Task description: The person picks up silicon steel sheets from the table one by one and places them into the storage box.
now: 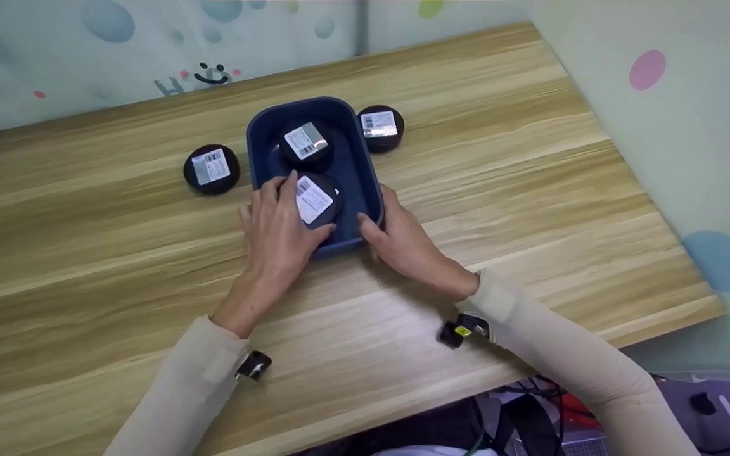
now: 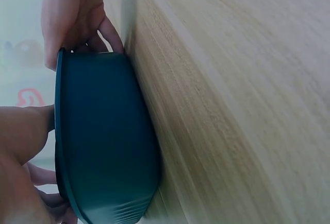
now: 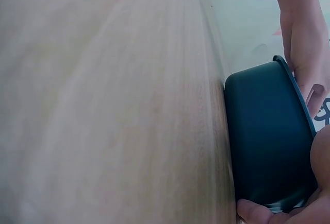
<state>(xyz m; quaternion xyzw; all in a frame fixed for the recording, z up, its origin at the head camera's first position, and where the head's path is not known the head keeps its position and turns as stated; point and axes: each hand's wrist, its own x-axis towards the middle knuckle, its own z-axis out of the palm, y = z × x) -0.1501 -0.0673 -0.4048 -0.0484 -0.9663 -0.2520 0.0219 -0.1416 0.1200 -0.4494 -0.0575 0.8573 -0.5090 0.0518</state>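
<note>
A dark blue rectangular bin (image 1: 358,174) with rounded corners stands on the table. Inside it, toward the far end, lies a black round container (image 1: 305,144) with a white barcode label on top. My left hand (image 1: 276,221) reaches over the near left rim and holds another labelled black round container (image 1: 317,201) between fingers and thumb, inside the bin. At the near right corner, my right hand (image 1: 400,237) grips the bin's wall, thumb over the rim. Both wrist views show the bin's outer side (image 2: 103,131), hiding the contents; the right hand's fingers (image 3: 255,213) wrap its lower side.
One black round container (image 1: 211,169) sits left of the bin, and another (image 1: 381,128) stands close by its right side. The wooden table (image 1: 530,190) meets patterned walls (image 1: 656,126) at the back and right. Cables hang below the front edge.
</note>
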